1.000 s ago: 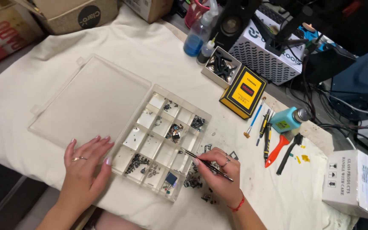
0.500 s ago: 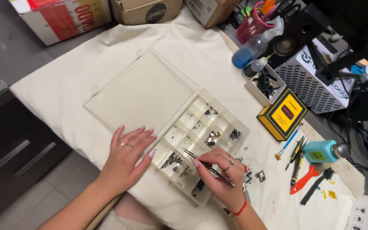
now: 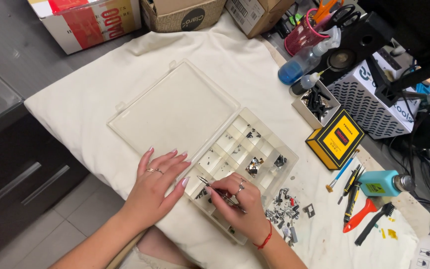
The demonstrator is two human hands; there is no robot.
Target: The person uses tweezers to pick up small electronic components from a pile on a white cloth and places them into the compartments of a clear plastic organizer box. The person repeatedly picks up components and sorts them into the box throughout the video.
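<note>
While the left hand point(image 3: 155, 182) lies flat, the right hand's point(image 3: 240, 201) grip pinches tweezers point(image 3: 220, 193) over the organizer box point(image 3: 255, 154).

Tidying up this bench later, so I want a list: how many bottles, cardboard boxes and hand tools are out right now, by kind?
Bottles: 3 (blue spray bottle, small dropper bottle, teal bottle)
Cardboard boxes along the top edge: 3 (red and white box, brown box, box with labels)
Tweezers in the right hand: 1
Small brush: 1
Total: 8
</note>
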